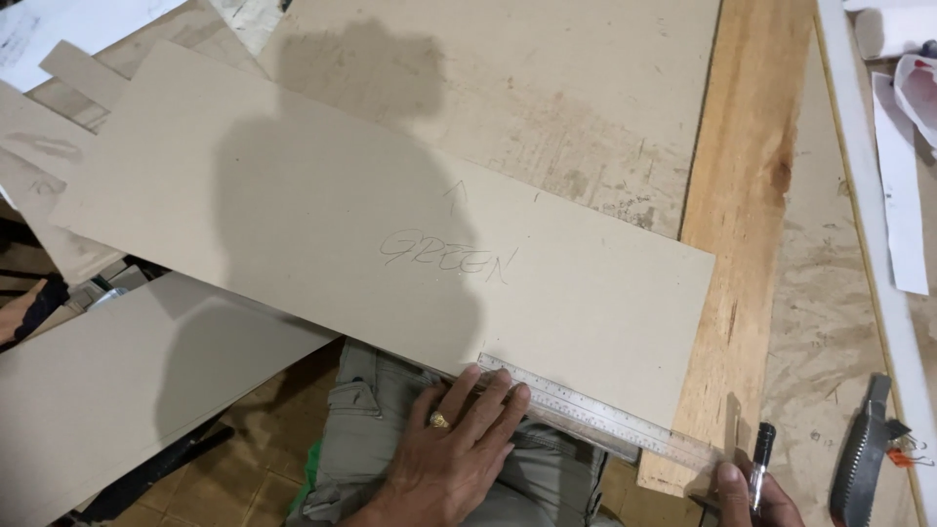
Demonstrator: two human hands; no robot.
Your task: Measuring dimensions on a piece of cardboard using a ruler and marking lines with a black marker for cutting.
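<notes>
A long grey cardboard sheet (371,224) with pencil writing lies slantwise over the workbench. Along its near edge rests a metal ruler (595,412). My left hand (454,449), with a ring on one finger, presses flat on the ruler's left end, fingers spread. At the ruler's right end my right hand (756,493) grips a black pen (760,459) held upright, its tip near the ruler's end.
A pale wooden plank (752,195) runs along the bench under the sheet's right end. A larger board (547,88) lies behind. Another cardboard piece (107,381) sits at lower left. A dark hand tool (864,449) lies at the right edge. Paper scraps are at far right.
</notes>
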